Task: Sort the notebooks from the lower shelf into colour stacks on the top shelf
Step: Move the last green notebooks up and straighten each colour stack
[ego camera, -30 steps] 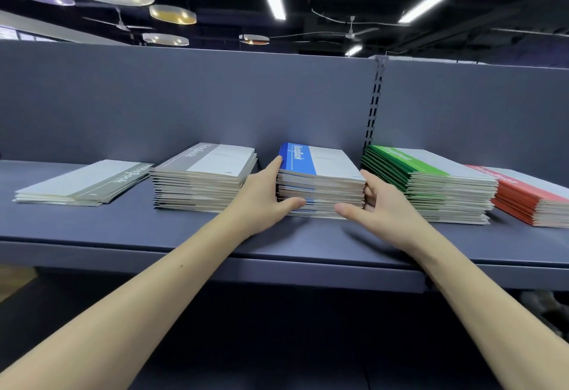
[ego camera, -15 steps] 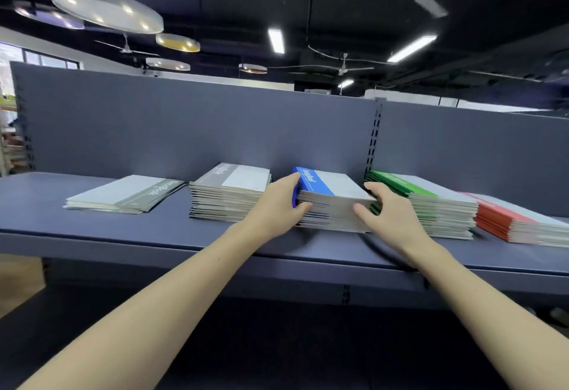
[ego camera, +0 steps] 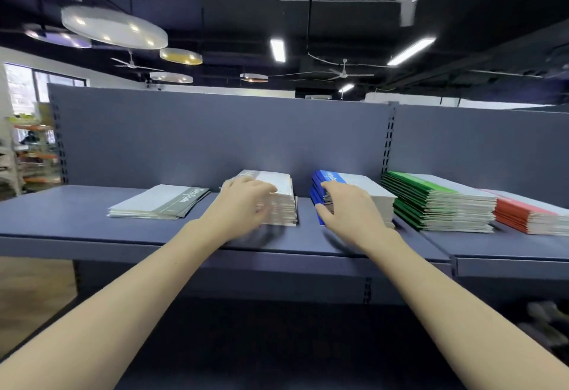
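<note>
Five notebook stacks sit in a row on the top shelf (ego camera: 61, 214): a low grey-green stack (ego camera: 160, 203), a taller grey stack (ego camera: 284, 205), a blue stack (ego camera: 369, 186), a green stack (ego camera: 437, 201) and a red stack (ego camera: 529, 217). My left hand (ego camera: 243, 205) is blurred and lies over the front left of the taller grey stack, fingers reaching across its top. My right hand (ego camera: 348, 211) hovers with spread fingers at the front left corner of the blue stack, covering part of it. Neither hand holds a notebook.
The grey back panel (ego camera: 215, 137) rises behind the stacks, with a slotted upright (ego camera: 388, 140) between two shelf sections. The lower shelf (ego camera: 277, 343) under my arms is dark and I see no notebooks there. Ceiling lamps and fans hang overhead.
Both hands left the sides of the blue stack and shifted left: the left onto the taller grey stack, the right to the blue stack's left corner. My view rose and pulled back.
</note>
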`<state>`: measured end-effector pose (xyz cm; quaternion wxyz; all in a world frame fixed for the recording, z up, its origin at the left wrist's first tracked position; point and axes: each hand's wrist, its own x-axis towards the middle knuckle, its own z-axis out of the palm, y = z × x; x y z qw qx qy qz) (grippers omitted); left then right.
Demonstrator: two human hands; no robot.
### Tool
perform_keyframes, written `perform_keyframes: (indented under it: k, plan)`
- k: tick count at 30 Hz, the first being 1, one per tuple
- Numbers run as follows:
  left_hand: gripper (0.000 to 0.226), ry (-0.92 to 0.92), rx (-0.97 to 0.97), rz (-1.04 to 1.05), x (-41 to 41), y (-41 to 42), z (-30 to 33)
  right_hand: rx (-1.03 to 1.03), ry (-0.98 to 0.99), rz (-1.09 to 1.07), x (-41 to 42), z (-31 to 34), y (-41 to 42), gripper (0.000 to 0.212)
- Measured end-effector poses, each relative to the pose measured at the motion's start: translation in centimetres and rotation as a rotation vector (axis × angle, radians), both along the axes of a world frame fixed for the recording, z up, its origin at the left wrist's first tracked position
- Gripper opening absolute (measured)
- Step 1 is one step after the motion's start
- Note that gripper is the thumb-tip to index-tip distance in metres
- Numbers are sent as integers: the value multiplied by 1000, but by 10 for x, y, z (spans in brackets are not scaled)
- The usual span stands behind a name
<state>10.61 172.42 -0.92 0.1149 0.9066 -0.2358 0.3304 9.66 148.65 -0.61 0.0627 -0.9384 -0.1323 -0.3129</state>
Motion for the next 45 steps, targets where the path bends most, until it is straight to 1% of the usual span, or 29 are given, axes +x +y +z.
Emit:
perform_keyframes:
  k: [2, 4, 6, 7, 8, 10, 11, 14, 16, 18, 22, 28, 30, 33, 38, 42, 45]
  plan:
    - [35, 50, 53, 16, -2, 6, -6, -13, -10, 2, 5, -3, 1, 41]
    - [36, 17, 48, -10, -2, 6, -12, -6, -58, 37, 6, -6, 3, 42]
    - [39, -29, 18, 9, -1, 6, -15, 17, -132, 158, 5, -9, 11, 41]
    - [41, -38, 3, 55, 2, 6, -16, 24, -172, 227, 4, -10, 17, 39]
    - [45, -27, -9, 117, 5, 6, -16, 30, -173, 286, 1, -9, 25, 38]
    - [57, 47, -31, 231, 12, 9, -14, 71, -81, 355, -5, -5, 42, 41]
    - [63, 99, -63, 240, 15, 11, -14, 106, 4, 361, -6, -3, 51, 44]
    - [69, 219, -215, 117, 24, 23, -18, 210, 253, 260, -3, 2, 69, 48]
    - [70, 234, -260, 59, 27, 27, -21, 268, 345, 215, 3, 3, 73, 47]
    - [74, 238, -311, 50, 29, 27, -21, 318, 388, 191, 9, -2, 74, 46]
    - [89, 278, -376, 98, 30, 26, -21, 393, 367, 166, 17, -15, 76, 45]
    - [92, 259, -427, 73, 37, 28, -23, 470, 362, 173, 24, -19, 75, 48]
    - [93, 254, -428, 72, 38, 28, -21, 467, 355, 173, 26, -20, 73, 47]
    - [91, 249, -407, 72, 38, 29, -20, 439, 355, 189, 28, -20, 72, 46]
    - [88, 259, -366, 86, 36, 28, -21, 393, 370, 197, 25, -20, 72, 56]
    - [83, 258, -340, 92, 34, 24, -22, 434, 370, 205, 22, -20, 73, 57]
    - [83, 266, -353, 72, 30, 25, -23, 381, 393, 199, 19, -22, 73, 66]
